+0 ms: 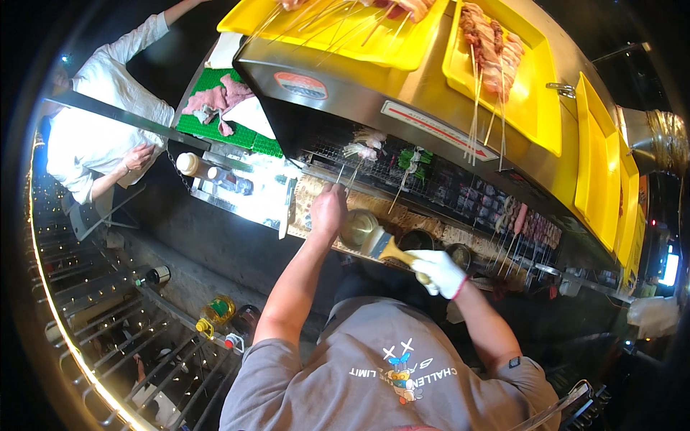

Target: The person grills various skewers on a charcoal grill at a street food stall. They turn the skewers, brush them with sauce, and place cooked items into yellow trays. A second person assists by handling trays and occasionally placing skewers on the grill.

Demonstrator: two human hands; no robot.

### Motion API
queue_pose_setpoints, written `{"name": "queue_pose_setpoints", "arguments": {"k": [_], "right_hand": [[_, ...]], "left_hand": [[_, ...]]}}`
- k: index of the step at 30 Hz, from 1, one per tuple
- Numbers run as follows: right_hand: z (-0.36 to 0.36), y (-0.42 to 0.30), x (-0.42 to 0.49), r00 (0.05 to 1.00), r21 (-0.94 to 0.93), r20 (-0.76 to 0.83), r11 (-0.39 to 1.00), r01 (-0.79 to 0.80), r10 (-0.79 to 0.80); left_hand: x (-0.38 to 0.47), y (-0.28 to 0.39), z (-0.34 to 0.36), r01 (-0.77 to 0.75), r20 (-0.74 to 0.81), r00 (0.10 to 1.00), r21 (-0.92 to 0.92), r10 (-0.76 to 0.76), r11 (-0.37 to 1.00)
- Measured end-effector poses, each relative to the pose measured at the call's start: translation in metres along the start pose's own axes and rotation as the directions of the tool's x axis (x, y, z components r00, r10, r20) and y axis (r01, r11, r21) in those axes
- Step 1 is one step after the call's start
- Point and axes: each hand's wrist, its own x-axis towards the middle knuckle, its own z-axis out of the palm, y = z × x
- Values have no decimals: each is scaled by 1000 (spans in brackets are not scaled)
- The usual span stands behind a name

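My left hand (330,210), bare, is closed around the thin sticks of pale skewered food (368,144) lying on the grill mesh (329,146). In my right hand (439,272), which wears a white glove, is the wooden handle of a wide basting brush (396,252). Its bristles are at the rim of a round container of yellowish liquid (359,229). A skewered bundle of green vegetables (415,161) rests farther right on the grill. Several meat skewers (520,218) lie at the grill's right end.
Yellow trays (531,116) with raw meat skewers stand on the steel hood (345,94) above the grill. Bottles (195,166) and a pink cloth (215,102) are at the left. A person in white (102,124) stands beyond them. Dark round containers (418,241) line the front ledge.
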Motion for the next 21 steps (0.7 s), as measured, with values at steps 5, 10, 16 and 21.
{"name": "queue_pose_setpoints", "arguments": {"k": [5,10,16,21], "right_hand": [[42,57,88,992,101,-114,994,-35,47],[60,91,156,982,101,-188,995,0,19],[61,114,185,969,218,-120,958,-186,215],[51,122,160,996,-257,-92,966,-3,-21]], "left_hand": [[2,5,-5,-15,-26,1000,-56,14,998],[3,9,-2,-74,-89,994,-142,62,987],[-2,9,7,-53,-74,996,-130,44,990],[-2,7,11,-18,-8,1000,-128,17,992]]}}
